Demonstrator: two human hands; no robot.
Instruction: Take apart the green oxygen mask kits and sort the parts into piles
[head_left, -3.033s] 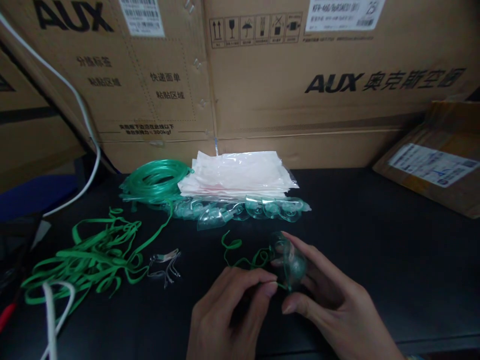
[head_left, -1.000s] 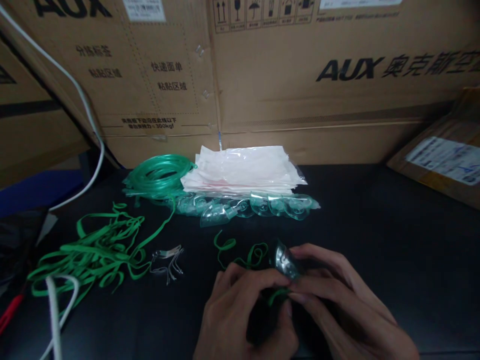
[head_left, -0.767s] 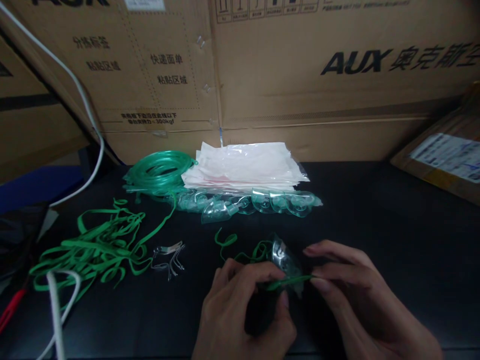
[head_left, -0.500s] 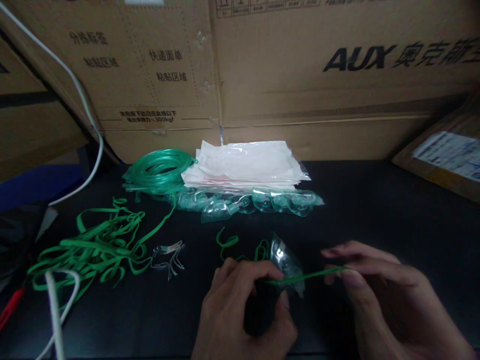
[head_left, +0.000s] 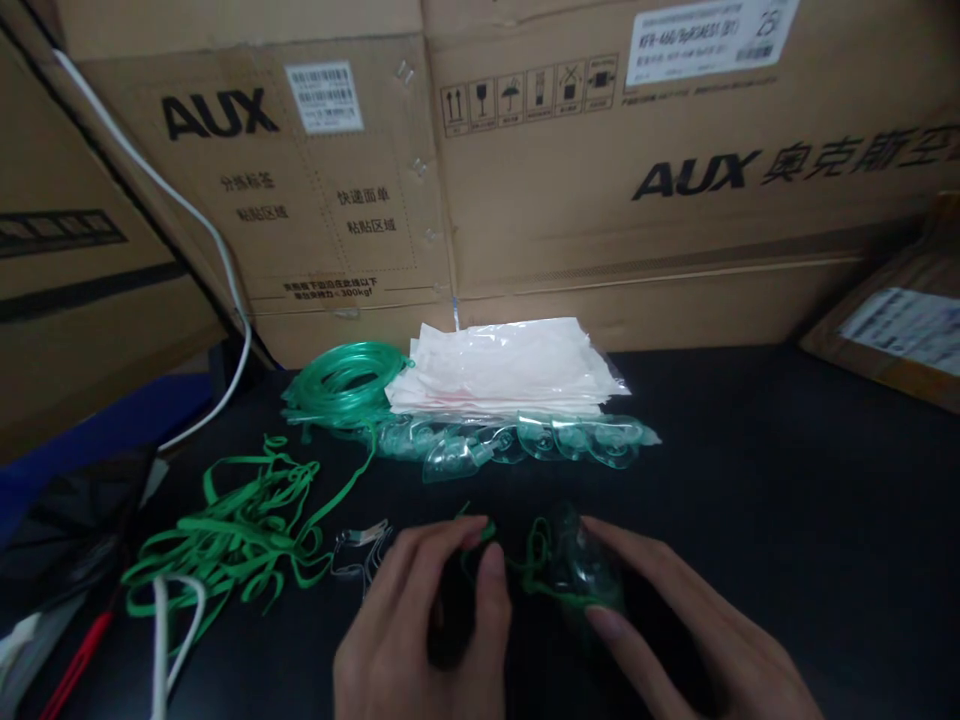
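Observation:
A clear green-tinted plastic mask [head_left: 579, 570] with a green elastic strap [head_left: 534, 560] looped on it lies on the black table near its front edge. My right hand [head_left: 675, 640] cups the mask, with the fingers curled round it from the right. My left hand [head_left: 431, 630] is just left of it, and its fingertips pinch the free end of the strap. Both hands are close together over the mask.
A row of clear masks [head_left: 540, 442] lies in front of a stack of white plastic bags [head_left: 510, 368]. Coiled green tubing [head_left: 341, 385], a heap of green straps [head_left: 232, 530] and small metal clips [head_left: 360, 545] lie to the left. Large cardboard boxes [head_left: 600, 180] stand behind.
My right hand, which had pulled the strap taut to the right, has come back to the mask and closed round it. The view has tilted up, so the objects sit lower in it.

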